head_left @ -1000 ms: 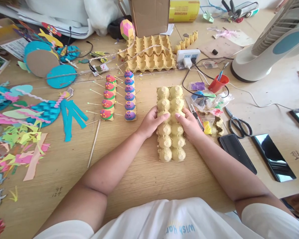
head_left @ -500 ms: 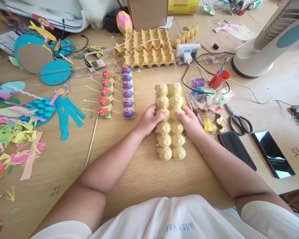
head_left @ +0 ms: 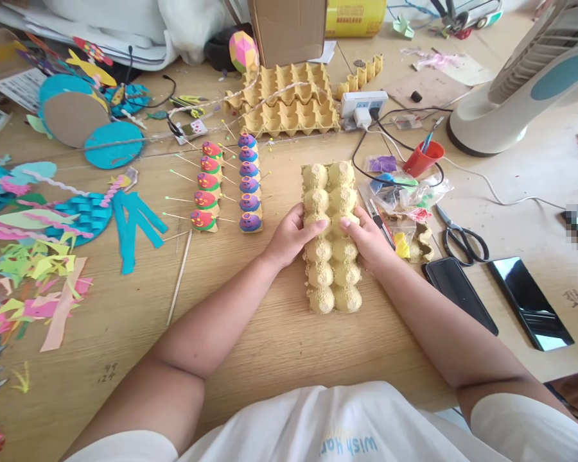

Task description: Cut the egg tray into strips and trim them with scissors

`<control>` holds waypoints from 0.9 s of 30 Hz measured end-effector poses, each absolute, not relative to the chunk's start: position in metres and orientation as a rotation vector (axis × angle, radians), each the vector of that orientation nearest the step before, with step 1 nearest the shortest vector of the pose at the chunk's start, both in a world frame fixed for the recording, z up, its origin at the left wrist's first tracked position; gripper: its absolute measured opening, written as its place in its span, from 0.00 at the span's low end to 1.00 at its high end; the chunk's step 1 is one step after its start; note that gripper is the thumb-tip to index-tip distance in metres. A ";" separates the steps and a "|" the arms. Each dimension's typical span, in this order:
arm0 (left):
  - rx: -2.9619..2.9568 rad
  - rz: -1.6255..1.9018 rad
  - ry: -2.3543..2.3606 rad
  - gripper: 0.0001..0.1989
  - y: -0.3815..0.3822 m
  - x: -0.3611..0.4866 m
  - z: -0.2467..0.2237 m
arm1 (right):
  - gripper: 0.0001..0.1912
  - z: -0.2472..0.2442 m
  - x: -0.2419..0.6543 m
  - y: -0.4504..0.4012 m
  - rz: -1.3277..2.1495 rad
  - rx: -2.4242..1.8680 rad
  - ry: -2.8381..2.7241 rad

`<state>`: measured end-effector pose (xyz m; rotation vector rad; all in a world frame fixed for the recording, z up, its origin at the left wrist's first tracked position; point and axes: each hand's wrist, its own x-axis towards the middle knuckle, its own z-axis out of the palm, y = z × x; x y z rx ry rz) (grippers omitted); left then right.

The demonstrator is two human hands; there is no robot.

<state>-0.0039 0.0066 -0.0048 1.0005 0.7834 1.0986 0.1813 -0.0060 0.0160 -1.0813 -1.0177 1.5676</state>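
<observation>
A yellow pulp egg carton piece with two columns of bumps faces up in front of me. My left hand grips its left edge, thumb on top and fingers curled beneath. On the opposite edge, my right hand holds it the same way. The fingers under the carton are hidden. To the left stand a red-and-green painted egg-carton strip and a purple-and-blue painted strip, both with faces and with thin pins sticking out. A thin wooden stick lies close to the red strip.
Larger egg trays lie at the back, near a power strip. On the right are a utility knife, scissors, a red cup, a phone and a fan. Paper scraps cover the left side.
The view has shifted slightly, so the table things appear a little lower and some further right. Both hands keep the same hold on the egg carton piece.
</observation>
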 end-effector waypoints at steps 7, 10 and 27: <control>1.021 1.069 0.804 0.30 0.008 -0.005 -0.009 | 0.27 0.020 0.186 -0.003 1.607 -1.050 -0.981; 0.942 1.147 0.813 0.27 0.008 -0.004 -0.006 | 0.27 0.019 0.185 -0.005 1.649 -1.031 -0.983; 0.961 1.132 0.878 0.36 0.008 -0.002 -0.001 | 0.29 0.018 0.178 -0.001 1.684 -1.020 -0.991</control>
